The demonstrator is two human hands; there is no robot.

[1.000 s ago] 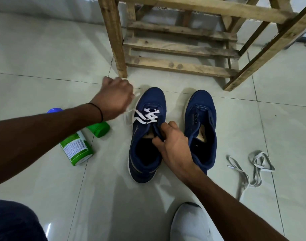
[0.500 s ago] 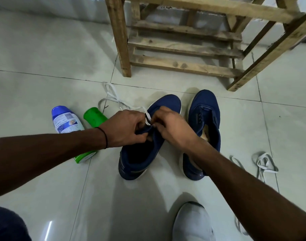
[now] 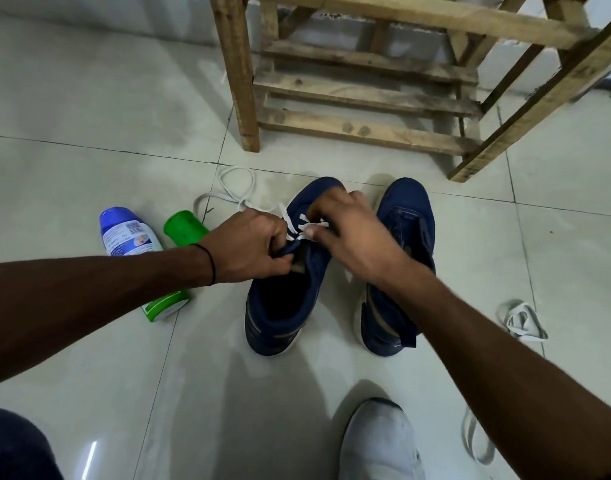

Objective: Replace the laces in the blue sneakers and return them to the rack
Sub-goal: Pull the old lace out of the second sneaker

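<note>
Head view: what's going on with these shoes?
A person is lacing one blue sneaker on the tiled floor. The left hand grips its upper while the right hand pinches the white lace at the eyelets; the lace's tail trails on the floor. The second sneaker beside it shows no lace, and the wooden rack stands behind.

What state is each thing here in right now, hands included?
Blue fabric sneaker under the hands: partly laced, upright on the floor.
Second blue fabric sneaker: no lace showing, upright.
White flat lace: threaded through some eyelets, tail loose on the floor.
Left hand: grips the laced sneaker's edge.
Right hand: pinches the white lace.
Loose pale lace: lying on the floor.
Green plastic bottle: on its side.
</note>
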